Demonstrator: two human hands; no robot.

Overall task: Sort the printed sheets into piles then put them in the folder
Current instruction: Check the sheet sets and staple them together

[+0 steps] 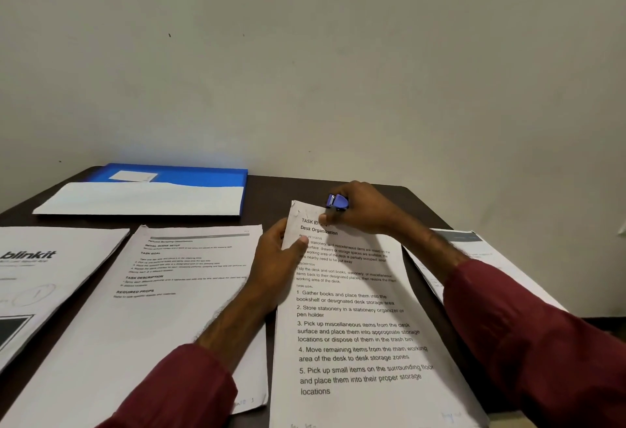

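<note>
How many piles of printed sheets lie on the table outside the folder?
4: blinkit pile far left; second pile beside it; Desk Organization pile, pinched by left hand, right hand with stapler; fourth pile far right, partly hidden.

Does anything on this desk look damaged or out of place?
Yes: the top corner of the Desk Organization sheets looks creased and wrinkled, where the left hand pinches it and the right hand holds a small blue stapler to it.

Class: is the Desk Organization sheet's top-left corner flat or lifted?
Lifted: left hand pinches the sheet there, corner curled up; right hand holds a stapler.
</note>
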